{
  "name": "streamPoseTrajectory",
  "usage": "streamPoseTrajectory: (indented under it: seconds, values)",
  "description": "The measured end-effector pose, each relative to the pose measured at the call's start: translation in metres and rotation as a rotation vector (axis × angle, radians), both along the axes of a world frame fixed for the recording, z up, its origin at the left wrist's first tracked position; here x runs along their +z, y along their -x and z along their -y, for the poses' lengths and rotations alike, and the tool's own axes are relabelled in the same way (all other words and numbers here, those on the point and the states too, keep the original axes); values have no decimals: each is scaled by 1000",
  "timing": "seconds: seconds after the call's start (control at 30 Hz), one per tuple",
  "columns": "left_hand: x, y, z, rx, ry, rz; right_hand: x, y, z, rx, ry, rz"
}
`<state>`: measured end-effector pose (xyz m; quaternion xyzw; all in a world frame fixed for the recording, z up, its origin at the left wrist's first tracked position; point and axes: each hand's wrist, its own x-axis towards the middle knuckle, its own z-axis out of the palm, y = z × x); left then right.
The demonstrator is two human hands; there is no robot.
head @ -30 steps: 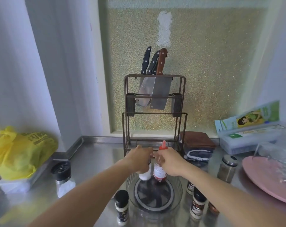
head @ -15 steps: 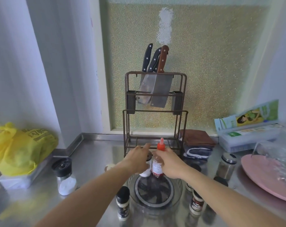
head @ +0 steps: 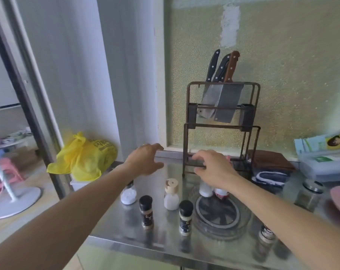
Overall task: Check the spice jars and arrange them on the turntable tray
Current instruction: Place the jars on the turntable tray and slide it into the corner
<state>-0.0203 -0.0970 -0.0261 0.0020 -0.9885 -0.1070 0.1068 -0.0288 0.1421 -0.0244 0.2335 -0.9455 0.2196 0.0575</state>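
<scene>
Head view: a steel counter [head: 165,242] seen from above and in front, both forearms reaching over it.
Turntable tray [head: 201,229]: clear, round, lying flat at the counter's middle, with a dark spoked disc at its centre.
Jars on the tray: a white-filled jar [head: 205,190] and a red-labelled bottle [head: 220,192] stand upright at the tray's far rim, touching or nearly so; their tops are hidden by the right hand, so their caps cannot be read.
Jars off the tray, left: two black-capped spice jars [head: 145,211] [head: 185,218] stand upright, long axes vertical, labels facing the camera; the nearer one stands just beside the tray's left edge.
Wooden-capped shaker [head: 171,193]: upright between those two and farther back, white contents, holes in its tilted top.
Salt grinder [head: 128,194]: upright at far left, partly behind the left forearm.
Jars, right: a glass jar with metal lid [head: 309,195] stands well apart from the tray; a labelled jar [head: 266,231] shows beside the right forearm, blurred.
Left hand [head: 145,162]: raised over the counter, fingers spread and loosely curved, holding nothing.
Right hand [head: 214,168]: above the two tray jars, fingers spread, seemingly gripping nothing.
Behind: a brown knife rack [head: 221,129] with cleavers stands just beyond the tray.
Around: yellow plastic bag [head: 83,156] at left, folded cloths [head: 270,162] at right.
</scene>
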Motion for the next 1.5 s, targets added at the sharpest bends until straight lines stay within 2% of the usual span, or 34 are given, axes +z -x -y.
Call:
streamPoseTrajectory:
  seconds: [0.2, 0.47, 0.7, 0.83, 0.97, 1.17, 1.3, 1.5]
  values:
    - [-5, -34, 69, 163, 17, 31, -13, -12, 79, 204, -105, 82]
    - [-48, -32, 108, 233, -136, 168, -45, 13, 113, 140, -280, 160]
    - [-78, -15, 106, 262, -133, 125, -67, 32, 116, 93, -362, 204]
    - [-75, -15, 104, 258, -115, 92, -68, 33, 112, 92, -313, 170]
    - [-52, -20, 88, 219, -93, 55, -46, 29, 97, 82, -213, 97]
    - [-1, -21, 26, 67, -126, -71, -3, 16, 51, 32, -51, 99]
    - [11, -19, -32, -48, -191, -92, 9, 6, 13, -34, -40, 71]
    - [-2, -12, -87, -133, -237, -34, -5, -7, -31, -130, -88, 90]
